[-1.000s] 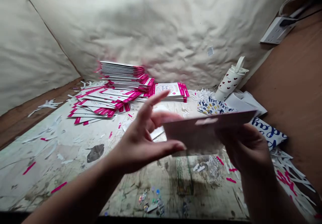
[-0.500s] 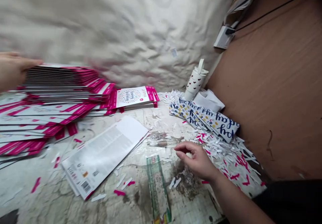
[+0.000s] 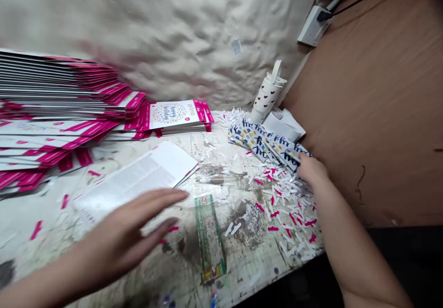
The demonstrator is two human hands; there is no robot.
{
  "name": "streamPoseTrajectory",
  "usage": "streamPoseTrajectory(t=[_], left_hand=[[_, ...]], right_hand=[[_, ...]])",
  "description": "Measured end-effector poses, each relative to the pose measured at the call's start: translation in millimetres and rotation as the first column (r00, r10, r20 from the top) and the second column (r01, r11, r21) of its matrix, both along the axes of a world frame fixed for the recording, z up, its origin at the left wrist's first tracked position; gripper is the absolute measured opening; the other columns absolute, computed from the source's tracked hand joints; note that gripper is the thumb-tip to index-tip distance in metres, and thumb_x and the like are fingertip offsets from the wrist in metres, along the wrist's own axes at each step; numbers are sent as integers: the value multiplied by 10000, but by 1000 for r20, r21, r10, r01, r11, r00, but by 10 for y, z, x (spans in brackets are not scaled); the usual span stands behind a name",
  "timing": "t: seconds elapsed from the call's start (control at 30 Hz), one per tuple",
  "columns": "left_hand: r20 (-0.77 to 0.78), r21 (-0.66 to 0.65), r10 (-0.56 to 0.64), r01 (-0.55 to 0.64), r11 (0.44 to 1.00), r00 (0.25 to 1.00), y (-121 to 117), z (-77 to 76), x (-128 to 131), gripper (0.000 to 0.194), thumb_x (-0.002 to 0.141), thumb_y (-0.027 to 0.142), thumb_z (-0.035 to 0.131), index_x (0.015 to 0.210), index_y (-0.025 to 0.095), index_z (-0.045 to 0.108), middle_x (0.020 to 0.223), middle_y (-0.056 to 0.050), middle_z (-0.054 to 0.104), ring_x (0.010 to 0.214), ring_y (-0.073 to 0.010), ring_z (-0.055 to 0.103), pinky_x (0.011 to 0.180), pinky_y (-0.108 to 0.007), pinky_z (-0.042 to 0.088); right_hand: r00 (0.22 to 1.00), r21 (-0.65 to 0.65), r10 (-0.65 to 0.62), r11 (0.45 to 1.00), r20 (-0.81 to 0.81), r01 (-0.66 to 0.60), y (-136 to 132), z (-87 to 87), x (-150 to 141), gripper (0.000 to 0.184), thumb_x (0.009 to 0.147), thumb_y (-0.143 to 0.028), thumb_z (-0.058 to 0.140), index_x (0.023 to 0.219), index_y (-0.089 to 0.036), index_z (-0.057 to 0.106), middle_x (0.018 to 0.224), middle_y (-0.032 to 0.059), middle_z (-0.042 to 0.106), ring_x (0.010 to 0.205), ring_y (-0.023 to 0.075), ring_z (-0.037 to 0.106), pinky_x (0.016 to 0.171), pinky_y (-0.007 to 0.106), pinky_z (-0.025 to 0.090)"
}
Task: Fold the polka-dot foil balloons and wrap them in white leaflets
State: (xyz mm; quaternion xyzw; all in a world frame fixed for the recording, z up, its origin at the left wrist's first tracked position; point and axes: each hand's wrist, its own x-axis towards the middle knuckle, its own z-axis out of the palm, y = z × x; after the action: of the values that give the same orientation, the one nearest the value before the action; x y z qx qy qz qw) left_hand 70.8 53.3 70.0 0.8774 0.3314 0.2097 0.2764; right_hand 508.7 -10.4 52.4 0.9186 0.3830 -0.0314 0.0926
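**Left side.** A tall stack of glossy cards (image 3: pixel 58 86), thin flat sheets with magenta-printed edges, sits above a looser fanned pile of similar cards (image 3: pixel 51 137). Just right of them lies a flat stack topped by a card (image 3: pixel 169 114) with a circle of coloured dots and magenta end bands.

**Centre.** A white printed leaflet (image 3: pixel 138 178), smooth and rectangular, lies on a worn, stained worktop (image 3: pixel 256 262). The left hand (image 3: pixel 121 238), slightly blurred, is open with fingers spread and hangs over the leaflet's near edge, no grip shown. Beside it lies a long narrow green-printed strip (image 3: pixel 209 236); a crumpled scrap of clear plastic film (image 3: pixel 211 174) lies above it.

**Right side.** Overlapping white strips with navy lettering and yellow dots (image 3: pixel 266 146) lie in a slanted row. The right hand (image 3: pixel 311 169) is bunched, its fingertips (image 3: pixel 302 160) against the strips' near end; whether they pinch cannot be told. Below spreads a litter of white and magenta paper offcuts (image 3: pixel 290 211). Behind stand a white heart-patterned tumbler (image 3: pixel 266 93) and a white wall socket (image 3: pixel 313 26), against a brown board (image 3: pixel 374 105) and crinkled cream sheeting (image 3: pixel 173 35).

**Change from the earlier frame.** The left hand has left the stack's side and dropped over the leaflet; the right hand has moved from the bare worktop to the strips.
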Motion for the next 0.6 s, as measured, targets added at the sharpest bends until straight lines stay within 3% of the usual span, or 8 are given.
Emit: streamPoseTrajectory(t=[0.07, 0.17, 0.27, 0.33, 0.4, 0.43, 0.53, 0.6], left_hand=[[33, -472, -114, 116, 874, 993, -351, -57, 262, 297, 832, 381, 512, 1080, 267, 630, 1106, -32, 643, 1002, -192, 588, 872, -286, 459], [325, -822, 102, 227, 522, 940, -542, -139, 617, 526, 792, 449, 563, 1251, 200, 499, 1291, -115, 510, 1156, -235, 494, 954, -359, 405], [458, -860, 392, 287, 422, 798, -569, -220, 845, 602, 736, 457, 632, 1218, 116, 511, 1244, -179, 533, 1106, -281, 524, 923, -390, 412], [468, -863, 444, 286, 416, 764, -593, -237, 868, 513, 739, 424, 640, 1110, 77, 575, 1063, -160, 639, 980, -271, 589, 881, -390, 433], [491, -844, 352, 335, 419, 797, -596, -218, 777, 445, 756, 396, 629, 1078, 92, 591, 994, -115, 665, 939, -246, 601, 880, -379, 434], [503, -825, 249, 373, 425, 827, -567, -203, 695, 431, 769, 402, 611, 1085, 111, 593, 1012, -100, 661, 956, -241, 595, 889, -373, 430], [390, -722, -78, 357, 592, 917, -295, -194, 357, 514, 804, 523, 494, 1136, 141, 583, 1140, -104, 614, 1071, -267, 541, 928, -377, 404], [98, -525, -93, 131, 841, 991, -34, -249, 104, 667, 773, 603, 460, 1256, 144, 491, 1295, -133, 500, 1207, -311, 423, 991, -418, 335]], right_hand=[[997, 87, -10, 996, 77, 4, -124, 72, -309, 408, 806, -172, 400, 1188, -115, 532, 926, 213, 644, 835, 322, 624, 660, 388, 450], [953, 387, 218, 877, 209, -285, -381, 138, -1103, 456, 838, -216, 388, 1278, -139, 482, 848, 177, 673, 706, 295, 642, 622, 401, 472], [569, 596, 814, 403, 113, -695, -622, 123, -1819, 446, 819, -211, 481, 1261, -153, 500, 1071, 135, 649, 895, 242, 637, 781, 348, 501], [506, 761, 859, 278, 77, -587, -664, 81, -1987, 513, 766, -258, 601, 1261, -187, 488, 1244, 110, 552, 1111, 253, 535, 932, 373, 438], [602, 884, 786, 375, -143, -280, -599, 17, -1915, 648, 680, -318, 703, 1270, -210, 460, 1299, 108, 501, 1171, 266, 483, 957, 414, 414], [556, 871, 755, 481, -349, -106, -546, -24, -1834, 668, 643, -346, 731, 1246, -204, 478, 1269, 119, 525, 1128, 270, 519, 917, 421, 444], [-30, 523, 531, 841, -847, 143, -408, -163, -1618, 471, 632, -382, 732, 1032, -169, 605, 1005, 106, 672, 840, 229, 656, 732, 366, 530], [-271, 334, 394, 911, -878, 242, -377, -239, -1556, 325, 658, -347, 721, 916, -170, 632, 855, 67, 704, 725, 193, 671, 678, 325, 539]])
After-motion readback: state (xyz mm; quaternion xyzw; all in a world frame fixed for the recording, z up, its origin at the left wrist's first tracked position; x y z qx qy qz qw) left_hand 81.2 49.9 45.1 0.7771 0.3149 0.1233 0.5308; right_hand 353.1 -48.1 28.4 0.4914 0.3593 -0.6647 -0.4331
